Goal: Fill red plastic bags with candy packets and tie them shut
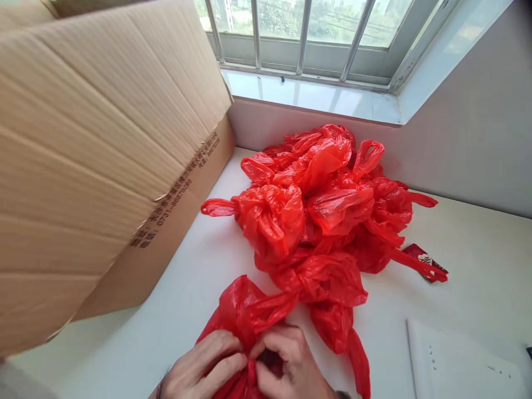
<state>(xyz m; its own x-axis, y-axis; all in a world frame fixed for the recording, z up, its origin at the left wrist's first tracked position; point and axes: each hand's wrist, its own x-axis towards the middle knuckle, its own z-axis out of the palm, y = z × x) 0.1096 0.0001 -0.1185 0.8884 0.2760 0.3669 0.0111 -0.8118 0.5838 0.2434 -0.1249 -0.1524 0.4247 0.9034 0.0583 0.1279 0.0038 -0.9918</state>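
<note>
At the bottom of the head view, a red plastic bag (239, 302) lies on the white table, its top gathered between my hands. My left hand (208, 366) pinches the bunched plastic from the left side. My right hand (286, 360) is closed on the same bag from the right, thumb and forefinger meeting near a twisted or knotted part. The bag's contents are hidden. Just beyond my fingers rises a heap of red plastic bags (320, 205), several with looped handles sticking out.
A large open cardboard box (187, 205) with printed text stands on the left, its flap (103, 122) hanging toward me. A dark red packet (419, 257) lies right of the heap. White paper (461, 360) sits at the lower right. Behind are a wall and a barred window (303, 39).
</note>
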